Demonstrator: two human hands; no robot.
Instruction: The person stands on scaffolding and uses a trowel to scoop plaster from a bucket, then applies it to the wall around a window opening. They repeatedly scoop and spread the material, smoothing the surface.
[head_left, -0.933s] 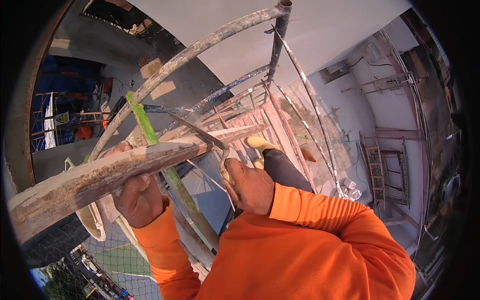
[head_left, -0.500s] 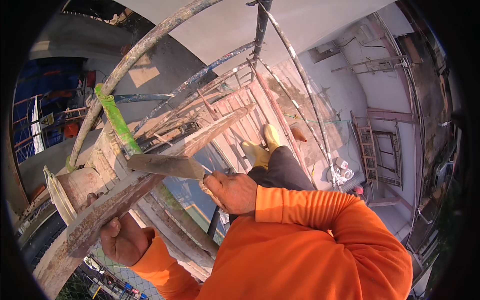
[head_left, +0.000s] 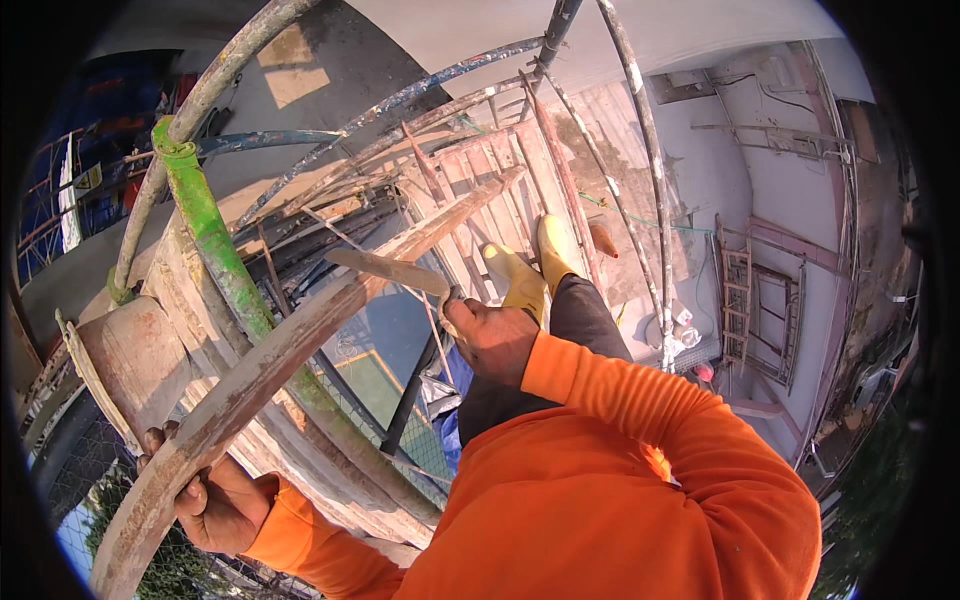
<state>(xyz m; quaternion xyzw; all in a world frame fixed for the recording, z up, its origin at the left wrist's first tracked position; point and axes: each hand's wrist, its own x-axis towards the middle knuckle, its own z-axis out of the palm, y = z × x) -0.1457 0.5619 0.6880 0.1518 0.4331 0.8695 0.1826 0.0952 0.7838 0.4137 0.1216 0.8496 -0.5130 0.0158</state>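
Observation:
My left hand [head_left: 225,505] is wrapped round the lower part of a long, worn wooden board [head_left: 300,345], which slants from lower left up toward the middle. Grey, crusted residue marks its surface. In my right hand [head_left: 495,340] is a trowel with a long flat blade [head_left: 395,270]; my fingers close round its handle and mostly hide it. The blade lies across the board's upper half, seemingly against its edge. Both my sleeves are orange.
A green-painted scaffold pole [head_left: 205,220] and a curved, spattered rail [head_left: 225,65] stand at the left. My yellow boots [head_left: 555,245] are on a plank platform [head_left: 470,165]. Through the gaps a lower level shows. A metal sheet [head_left: 135,360] leans beside the board.
The trowel has moved up along the board toward its far end, with my right hand following. My left hand and the board sit slightly lower and farther left. The view has shifted a little.

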